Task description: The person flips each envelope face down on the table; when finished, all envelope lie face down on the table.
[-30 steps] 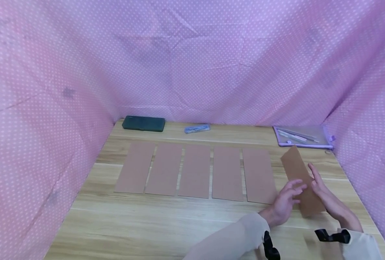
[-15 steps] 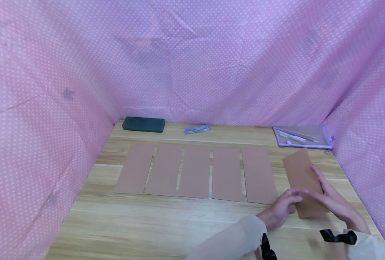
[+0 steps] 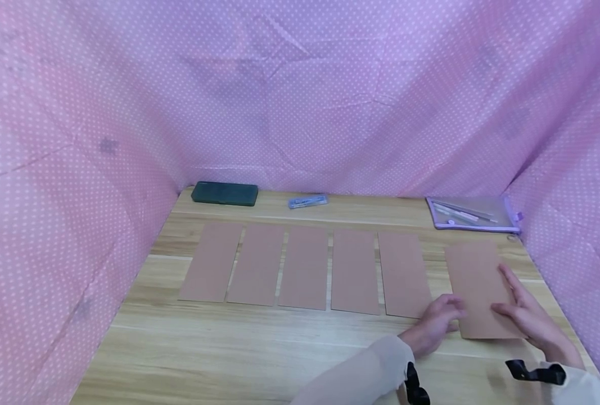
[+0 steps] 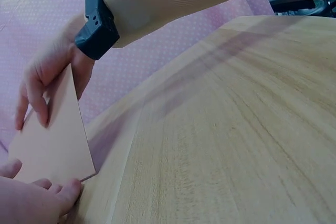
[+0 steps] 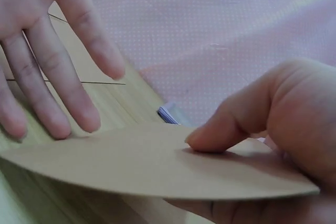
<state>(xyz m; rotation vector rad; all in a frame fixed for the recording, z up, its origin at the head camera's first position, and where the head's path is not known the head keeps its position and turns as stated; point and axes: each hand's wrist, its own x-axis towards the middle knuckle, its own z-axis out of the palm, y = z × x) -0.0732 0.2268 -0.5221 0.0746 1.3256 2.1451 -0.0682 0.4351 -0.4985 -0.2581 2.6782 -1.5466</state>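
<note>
At the right of the table, my right hand (image 3: 532, 323) grips a brown paper card (image 3: 477, 289) by its right edge. Its thumb (image 5: 210, 137) lies on top and fingers are underneath, as the right wrist view shows. The card is tilted and slightly bowed, its right side off the table. My left hand (image 3: 435, 323) is at the card's left edge, fingers extended and loose; I cannot tell whether they touch it. In the left wrist view the left hand (image 4: 39, 200) is beside the card's lower corner. Several matching cards lie in a row, the nearest card (image 3: 405, 275) just left of my left hand.
Along the back of the wooden table (image 3: 219, 349) are a dark green case (image 3: 224, 193), a small blue item (image 3: 307, 201) and a purple-edged clear pouch (image 3: 474, 215) with pens inside. Pink dotted cloth (image 3: 300, 101) encloses the back and sides.
The card has turned from a steep tilt to nearly flat, facing up. My right hand moved slightly right and down with it. The left hand has drawn back from over the card to its left edge.
</note>
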